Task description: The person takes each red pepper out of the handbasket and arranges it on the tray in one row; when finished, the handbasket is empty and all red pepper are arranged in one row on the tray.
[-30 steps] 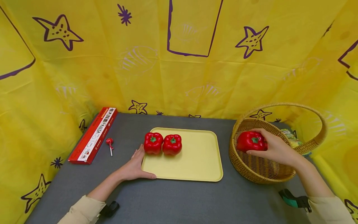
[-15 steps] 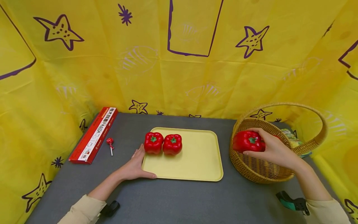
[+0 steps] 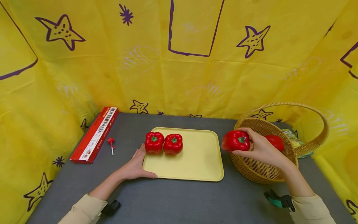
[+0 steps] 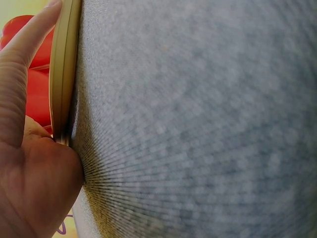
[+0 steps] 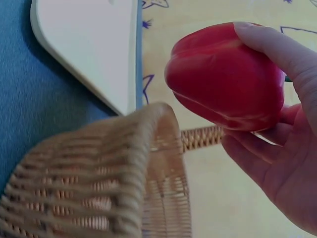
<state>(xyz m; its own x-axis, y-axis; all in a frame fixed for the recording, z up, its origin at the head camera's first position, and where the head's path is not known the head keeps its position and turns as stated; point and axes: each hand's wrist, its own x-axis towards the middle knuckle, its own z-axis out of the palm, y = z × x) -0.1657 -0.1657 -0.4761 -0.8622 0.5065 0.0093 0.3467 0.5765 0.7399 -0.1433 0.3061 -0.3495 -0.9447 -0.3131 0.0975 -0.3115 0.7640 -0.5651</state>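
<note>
In my right hand (image 3: 260,148) I grip a red bell pepper (image 3: 236,140) with a green stem, above the left rim of the wicker basket (image 3: 251,172). The right wrist view shows thumb and fingers round this pepper (image 5: 228,79), clear of the basket rim. Another red pepper (image 3: 275,142) lies inside the basket, partly behind my hand. Two more red peppers, a left one (image 3: 154,143) and a right one (image 3: 173,144), stand side by side on the yellow tray (image 3: 195,165). My left hand (image 3: 136,166) rests with spread, straight fingers against the tray's left end and front corner.
A red pasta box (image 3: 95,135) lies at the left of the grey table (image 3: 179,199), with a red lollipop (image 3: 111,144) beside it. The basket's tall handle (image 3: 318,124) arches over its opening. A green packet (image 3: 295,140) lies behind the basket. Yellow cloth (image 3: 179,77) hangs around the table.
My right hand has carried the pepper left, from inside the basket to over its left rim. The pepper left in the basket has come into view. My left hand stays at the tray.
</note>
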